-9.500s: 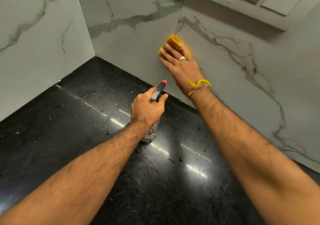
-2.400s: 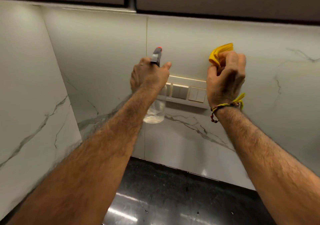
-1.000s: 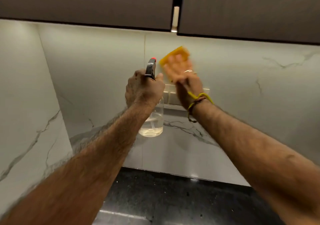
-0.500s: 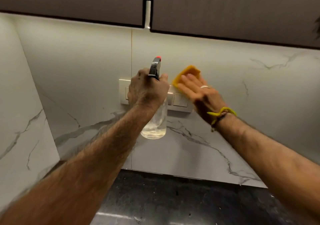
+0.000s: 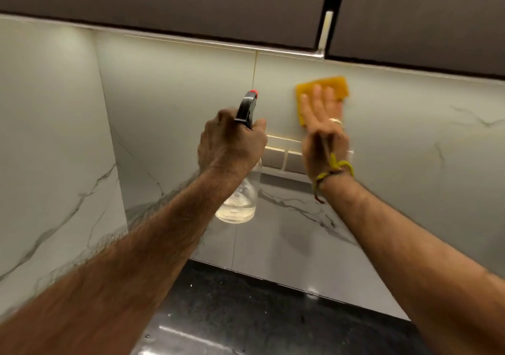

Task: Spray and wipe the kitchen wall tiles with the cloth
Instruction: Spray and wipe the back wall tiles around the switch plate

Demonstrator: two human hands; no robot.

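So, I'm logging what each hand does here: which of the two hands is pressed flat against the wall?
The right hand, fingers spread over the yellow cloth on the pale tile; the left hand is fisted around the clear spray bottle.

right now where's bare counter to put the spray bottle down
The black countertop looks bare between the two forearms, below the back wall tiles. Higher up it is crowded: the left hand holds the spray bottle beside the switch panel, the right hand presses the yellow cloth.

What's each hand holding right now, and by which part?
Left hand grips the spray bottle at its neck, just under the trigger head. Right hand is flat and open, pressing the yellow cloth against the wall tile, not gripping it.
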